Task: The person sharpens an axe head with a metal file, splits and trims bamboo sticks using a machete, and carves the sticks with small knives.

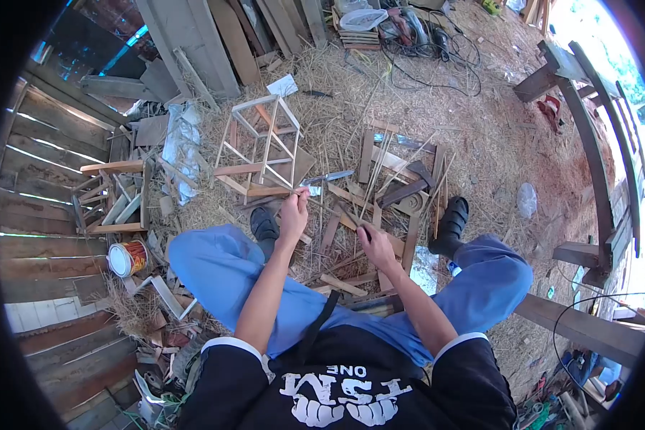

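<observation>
My left hand [294,215] is closed in a pinch on one end of a thin wooden strip [335,213], out in front of my knees. The fingers of my right hand [378,247] are closed round the strip's other end, lower and to the right. Just beyond my left hand stands a small open frame of thin wooden sticks [267,140]. A knife [330,177] lies on the ground past the strip. Right of it, a tool like a hatchet or hammer, with a dark head [421,172], rests among wood pieces.
Left of me are a slatted wooden piece [115,197] and a paint can [127,258]. Boards [193,43] lean at the back, near power tools with cables [416,32]. A large curved wooden frame [588,143] stands at right. Straw and shavings cover the ground.
</observation>
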The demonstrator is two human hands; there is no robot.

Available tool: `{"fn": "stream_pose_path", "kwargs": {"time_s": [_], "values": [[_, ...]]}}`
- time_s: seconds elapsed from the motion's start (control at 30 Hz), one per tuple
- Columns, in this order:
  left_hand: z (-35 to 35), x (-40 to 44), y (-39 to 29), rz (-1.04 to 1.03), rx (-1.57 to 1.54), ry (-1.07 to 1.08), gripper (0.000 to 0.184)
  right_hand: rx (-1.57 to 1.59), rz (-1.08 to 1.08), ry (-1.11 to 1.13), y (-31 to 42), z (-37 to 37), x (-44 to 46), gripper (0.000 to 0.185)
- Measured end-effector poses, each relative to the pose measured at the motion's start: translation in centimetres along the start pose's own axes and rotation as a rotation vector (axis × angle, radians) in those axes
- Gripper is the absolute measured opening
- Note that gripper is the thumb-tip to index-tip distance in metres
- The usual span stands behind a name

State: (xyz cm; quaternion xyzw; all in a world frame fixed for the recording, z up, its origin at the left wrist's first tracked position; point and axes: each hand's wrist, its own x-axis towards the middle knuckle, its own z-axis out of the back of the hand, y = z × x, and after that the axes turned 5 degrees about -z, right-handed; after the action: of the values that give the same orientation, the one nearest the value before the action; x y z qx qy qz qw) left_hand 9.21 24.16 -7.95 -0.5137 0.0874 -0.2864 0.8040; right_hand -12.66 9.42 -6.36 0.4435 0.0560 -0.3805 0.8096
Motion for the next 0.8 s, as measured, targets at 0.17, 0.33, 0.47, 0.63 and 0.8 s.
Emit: {"fn": "stream_pose_path", "kwargs": {"time_s": [0.17, 0.33, 0.47, 0.63, 0.8], "values": [[-0.4, -0.1, 1.5, 0.036, -0.113, -0.024, 0.021, -0.073, -0.046, 0.076, -4.1, -1.0, 1.4, 0.039], [0.1, 0.2, 0.5, 0.124, -0.035, 0.080, 0.027, 0.061, 0.016, -0.053, 1.6, 1.4, 0.5, 0.040], [0.5, 0.0, 0.7, 0.162, -0.022, 0.081, 0.028, 0.235, 0.047, -0.028, 3.2, 2.2, -0.7, 0.042], [1.0, -0.5, 1.0, 0.163, -0.185, 0.066, 0.030, -0.309, -0.025, 0.145, -4.9, -1.0, 0.4, 0.044], [0.8, -0.8, 0.9, 0.079, -0.204, 0.067, 0.027, -0.163, -0.038, 0.075, -4.2, 1.5, 0.6, 0.041]]}}
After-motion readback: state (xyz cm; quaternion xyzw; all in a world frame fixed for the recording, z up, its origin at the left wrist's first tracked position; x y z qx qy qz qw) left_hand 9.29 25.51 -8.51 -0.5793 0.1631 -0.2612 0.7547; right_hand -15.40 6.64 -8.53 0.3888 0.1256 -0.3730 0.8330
